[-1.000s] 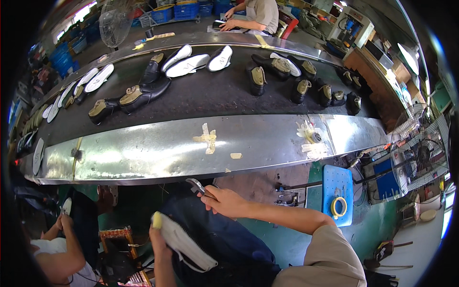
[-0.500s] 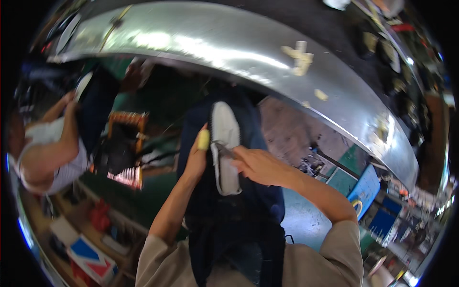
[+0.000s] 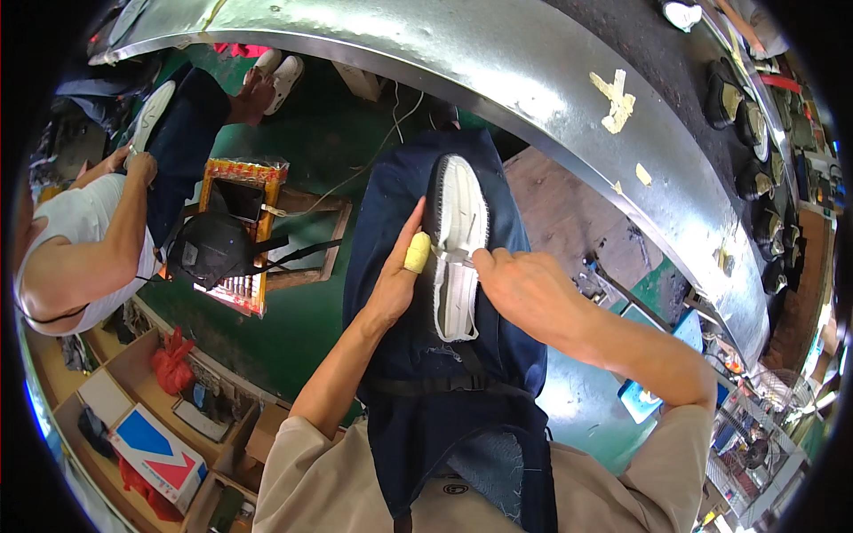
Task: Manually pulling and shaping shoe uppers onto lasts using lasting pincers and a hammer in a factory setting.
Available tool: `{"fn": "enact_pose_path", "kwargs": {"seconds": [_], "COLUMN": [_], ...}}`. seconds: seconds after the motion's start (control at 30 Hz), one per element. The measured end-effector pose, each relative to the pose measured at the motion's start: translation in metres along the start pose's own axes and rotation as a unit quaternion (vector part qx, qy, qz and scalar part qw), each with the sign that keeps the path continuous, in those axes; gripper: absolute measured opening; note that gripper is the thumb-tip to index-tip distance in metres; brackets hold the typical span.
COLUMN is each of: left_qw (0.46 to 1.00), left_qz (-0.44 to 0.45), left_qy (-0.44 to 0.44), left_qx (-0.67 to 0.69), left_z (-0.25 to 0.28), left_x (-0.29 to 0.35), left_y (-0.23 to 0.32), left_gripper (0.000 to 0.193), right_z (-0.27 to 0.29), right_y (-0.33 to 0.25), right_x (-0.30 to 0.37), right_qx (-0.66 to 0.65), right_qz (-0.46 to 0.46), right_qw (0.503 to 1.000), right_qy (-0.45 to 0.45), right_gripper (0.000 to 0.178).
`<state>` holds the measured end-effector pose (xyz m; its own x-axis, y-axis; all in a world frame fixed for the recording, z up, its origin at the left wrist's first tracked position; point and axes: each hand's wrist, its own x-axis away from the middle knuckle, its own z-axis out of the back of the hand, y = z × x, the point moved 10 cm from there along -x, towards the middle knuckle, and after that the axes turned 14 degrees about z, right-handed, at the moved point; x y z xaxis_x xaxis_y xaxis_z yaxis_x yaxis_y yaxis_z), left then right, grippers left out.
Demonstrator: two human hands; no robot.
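A dark shoe lies sole side up on my lap, its white underside and stitched edge showing. My left hand grips it along the left edge, one digit wrapped in yellow tape; its other fingers are partly hidden. From the right, my right hand closes round a thin metal tool, whose tip crosses the middle of the white underside. My fingers cover most of that tool, so its exact kind cannot be made out. A dark blue apron spreads beneath the shoe.
A curved metal bench edge runs across the far side, with dark shoes beyond it. At left, a co-worker handles another shoe. A black cap sits by an orange-framed stool. Wooden shelves stand lower left.
The view has shifted, so the shoe and both hands appear farther right, and the blur is gone. My left hand stays on the shoe; the tool remains across its underside.
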<state>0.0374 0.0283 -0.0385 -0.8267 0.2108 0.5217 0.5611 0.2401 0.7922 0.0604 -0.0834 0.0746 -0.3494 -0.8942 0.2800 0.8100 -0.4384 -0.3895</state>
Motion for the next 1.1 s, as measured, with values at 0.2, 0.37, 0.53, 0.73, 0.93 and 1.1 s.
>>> {"fn": "enact_pose_path", "kwargs": {"seconds": [0.2, 0.37, 0.53, 0.73, 0.93, 1.1], "left_qw": [0.978, 0.997, 0.971, 0.95, 0.944, 0.959], "left_qz": [0.061, 0.048, 0.015, 0.043, 0.037, -0.024], "left_qy": [-0.035, 0.057, 0.049, 0.062, -0.002, -0.052], "left_qx": [0.198, 0.013, -0.233, -0.302, -0.327, -0.277], "left_z": [0.004, 0.018, 0.015, -0.005, -0.048, -0.064], "left_x": [-0.006, -0.009, -0.009, -0.008, -0.012, -0.002], "left_y": [-0.019, -0.024, -0.002, 0.013, 0.007, -0.004], "left_gripper": [0.072, 0.069, 0.068, 0.074, 0.089, 0.1], "right_z": [-0.033, -0.051, -0.058, -0.031, -0.085, -0.088], "right_y": [0.018, 0.025, 0.02, -0.026, 0.002, -0.029], "right_x": [-0.001, 0.002, 0.027, 0.017, 0.077, 0.094], "right_qx": [-0.14, -0.231, -0.558, -0.156, -0.467, -0.242], "right_qz": [-0.074, -0.18, -0.242, 0.003, -0.185, -0.116], "right_qw": [0.976, 0.933, 0.792, 0.988, 0.865, 0.963], "right_qy": [0.15, 0.208, 0.045, 0.005, -0.007, -0.02], "right_gripper": [0.025, 0.032, 0.029, 0.037, 0.039, 0.038]}}
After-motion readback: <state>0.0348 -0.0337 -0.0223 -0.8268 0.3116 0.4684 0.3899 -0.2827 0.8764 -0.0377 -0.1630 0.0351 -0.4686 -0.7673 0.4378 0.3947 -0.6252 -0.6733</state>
